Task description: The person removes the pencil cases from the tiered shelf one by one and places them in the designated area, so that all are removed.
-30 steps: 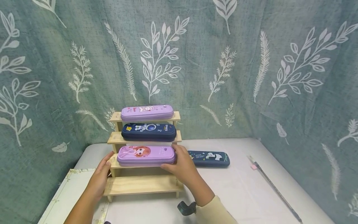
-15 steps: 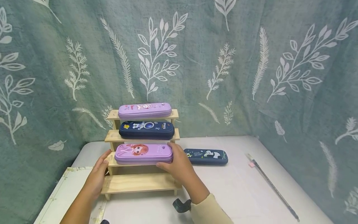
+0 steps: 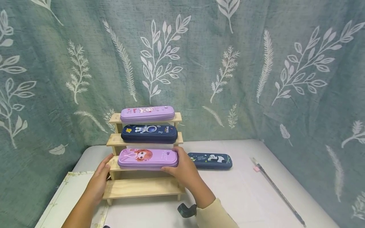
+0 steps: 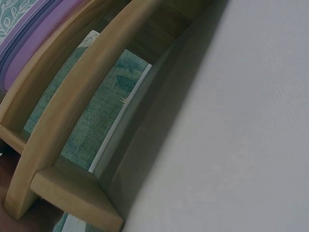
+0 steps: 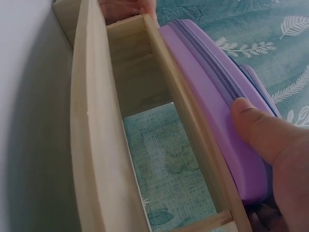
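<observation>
Not much new in the last sec: R hand [image 3: 186, 169] & the lilac zip-up case w/ red-haired girl print [image 3: 155, 158] are on the same step as before. Slight shift of the whole view looks like head-cam mvmt; any nudge of the case is too small to tell. Prob. means it's seated, or nearly so, w/ only fine alignment in hand.

Case is on the 2nd step up of the pale wooden four-step stand [image 3: 144, 187], below the navy case w/ astronaut print [image 3: 149, 136] & the light-purple case w/ bunny print [image 3: 147, 115] up top.

R hand grips its right end, thumb on the front by the zip. L hand [image 3: 97, 183] touches the stand's left end, index fairly straight; can't tell if lower fingers curl round it.

Dark-blue panda case [image 3: 212, 161] lies on the white-covered table [image 3: 228, 193], R of stand.
</observation>
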A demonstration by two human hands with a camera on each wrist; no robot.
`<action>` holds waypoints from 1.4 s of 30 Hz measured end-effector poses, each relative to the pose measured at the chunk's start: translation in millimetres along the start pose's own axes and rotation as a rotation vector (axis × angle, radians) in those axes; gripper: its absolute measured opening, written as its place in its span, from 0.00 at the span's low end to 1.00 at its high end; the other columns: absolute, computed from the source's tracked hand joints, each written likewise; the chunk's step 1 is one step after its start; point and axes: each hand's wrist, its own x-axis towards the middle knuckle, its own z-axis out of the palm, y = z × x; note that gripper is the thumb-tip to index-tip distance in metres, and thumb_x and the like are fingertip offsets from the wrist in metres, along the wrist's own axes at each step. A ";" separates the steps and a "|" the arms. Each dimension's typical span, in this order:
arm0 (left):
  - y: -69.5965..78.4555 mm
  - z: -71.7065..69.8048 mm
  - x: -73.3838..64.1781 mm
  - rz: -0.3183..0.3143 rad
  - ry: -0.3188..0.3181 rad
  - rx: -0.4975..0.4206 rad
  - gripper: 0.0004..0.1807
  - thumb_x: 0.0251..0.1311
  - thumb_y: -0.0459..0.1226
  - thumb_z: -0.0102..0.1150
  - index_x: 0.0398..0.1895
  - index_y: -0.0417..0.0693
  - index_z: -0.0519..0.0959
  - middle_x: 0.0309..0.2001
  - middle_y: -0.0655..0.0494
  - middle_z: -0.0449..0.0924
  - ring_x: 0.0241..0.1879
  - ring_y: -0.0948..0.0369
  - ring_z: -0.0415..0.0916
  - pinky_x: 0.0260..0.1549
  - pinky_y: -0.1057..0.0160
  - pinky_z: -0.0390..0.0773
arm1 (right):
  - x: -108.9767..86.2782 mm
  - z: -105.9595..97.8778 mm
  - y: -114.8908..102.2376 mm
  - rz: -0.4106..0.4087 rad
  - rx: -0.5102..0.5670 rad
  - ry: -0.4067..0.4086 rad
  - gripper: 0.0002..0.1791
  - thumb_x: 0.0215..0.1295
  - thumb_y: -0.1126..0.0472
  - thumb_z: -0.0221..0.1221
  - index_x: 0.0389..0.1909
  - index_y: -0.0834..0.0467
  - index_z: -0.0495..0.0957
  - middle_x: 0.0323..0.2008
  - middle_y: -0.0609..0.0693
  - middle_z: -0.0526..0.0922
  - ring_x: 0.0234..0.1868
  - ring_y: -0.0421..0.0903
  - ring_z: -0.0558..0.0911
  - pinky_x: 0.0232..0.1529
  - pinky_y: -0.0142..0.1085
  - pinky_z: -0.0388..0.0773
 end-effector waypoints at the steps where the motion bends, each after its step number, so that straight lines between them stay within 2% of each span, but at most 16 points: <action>1: 0.2 0.2 0.1 -0.003 0.000 -0.001 0.31 0.86 0.50 0.26 0.87 0.61 0.44 0.86 0.48 0.37 0.84 0.42 0.29 0.79 0.32 0.34 | -0.5 -1.1 0.4 0.001 0.008 0.000 0.49 0.52 0.45 0.80 0.72 0.54 0.66 0.66 0.55 0.78 0.65 0.53 0.80 0.70 0.54 0.74; 4: 0.8 1.0 0.1 -0.008 -0.007 -0.005 0.31 0.86 0.51 0.26 0.87 0.61 0.44 0.86 0.47 0.36 0.84 0.42 0.29 0.79 0.32 0.33 | -2.6 -4.8 1.6 0.000 0.023 -0.002 0.48 0.54 0.47 0.80 0.72 0.55 0.67 0.66 0.55 0.79 0.65 0.53 0.79 0.70 0.54 0.74; 9: 2.5 0.4 -1.3 0.002 -0.014 -0.008 0.32 0.85 0.52 0.26 0.87 0.60 0.44 0.86 0.46 0.36 0.84 0.41 0.29 0.79 0.32 0.33 | -7.0 -8.5 3.1 -0.017 0.008 0.001 0.49 0.55 0.47 0.79 0.75 0.53 0.68 0.70 0.54 0.76 0.70 0.55 0.76 0.72 0.55 0.71; 18: 2.8 2.2 -2.3 0.007 -0.017 -0.014 0.31 0.86 0.50 0.24 0.87 0.59 0.43 0.86 0.45 0.35 0.84 0.42 0.27 0.79 0.32 0.33 | -19.7 -19.4 8.7 -0.041 -0.015 0.029 0.48 0.53 0.49 0.80 0.75 0.52 0.70 0.72 0.52 0.74 0.73 0.56 0.73 0.74 0.56 0.68; 26: 3.7 2.6 -3.2 0.017 -0.015 0.000 0.32 0.86 0.51 0.25 0.87 0.57 0.43 0.86 0.45 0.35 0.84 0.40 0.29 0.79 0.32 0.34 | -31.4 -31.5 19.6 -0.016 -0.029 0.029 0.48 0.54 0.48 0.80 0.75 0.49 0.70 0.71 0.50 0.75 0.73 0.55 0.74 0.74 0.56 0.69; 34: 1.0 0.8 -1.1 0.018 -0.023 -0.005 0.32 0.86 0.52 0.25 0.87 0.60 0.43 0.86 0.45 0.35 0.84 0.39 0.28 0.78 0.31 0.33 | -37.1 -44.0 27.9 0.008 -0.044 0.029 0.48 0.55 0.46 0.79 0.76 0.49 0.69 0.72 0.51 0.74 0.74 0.56 0.72 0.74 0.56 0.68; 42: -3.1 -0.1 0.8 0.005 -0.024 -0.003 0.32 0.86 0.52 0.25 0.87 0.61 0.42 0.86 0.47 0.34 0.84 0.40 0.27 0.78 0.31 0.33 | -40.1 -56.9 40.9 0.061 -0.014 0.063 0.47 0.53 0.48 0.80 0.74 0.45 0.71 0.72 0.50 0.75 0.73 0.54 0.75 0.71 0.53 0.74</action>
